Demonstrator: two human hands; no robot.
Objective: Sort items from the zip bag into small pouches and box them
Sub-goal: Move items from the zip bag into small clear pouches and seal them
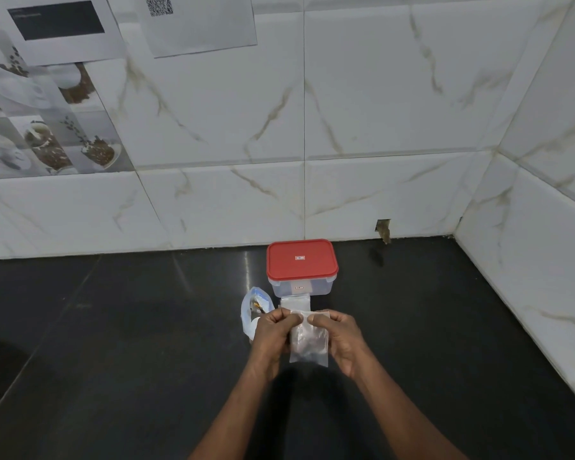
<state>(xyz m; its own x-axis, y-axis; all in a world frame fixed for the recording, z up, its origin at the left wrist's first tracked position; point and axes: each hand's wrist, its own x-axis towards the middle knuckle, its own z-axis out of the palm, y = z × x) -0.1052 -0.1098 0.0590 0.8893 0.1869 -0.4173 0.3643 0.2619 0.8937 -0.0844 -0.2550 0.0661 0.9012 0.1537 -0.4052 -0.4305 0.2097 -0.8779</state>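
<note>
Black counter (113,327), red-lidded box (301,270), illegible label (299,258)

I can read nothing: the labels (299,257) on the red lid (316,254) and box (322,287) just beyond my left hand (273,333) and right hand (341,336) are blurred. A QR code (159,4) is on a wall sheet (206,28) far above them.

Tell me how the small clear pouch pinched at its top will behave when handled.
Likely floppy: the small clear pouch hangs creased below the left hand and right hand, which pinch its top edge. Probably very light, since fingertip pinches carry it. Its glossy film may be slippery.
</note>
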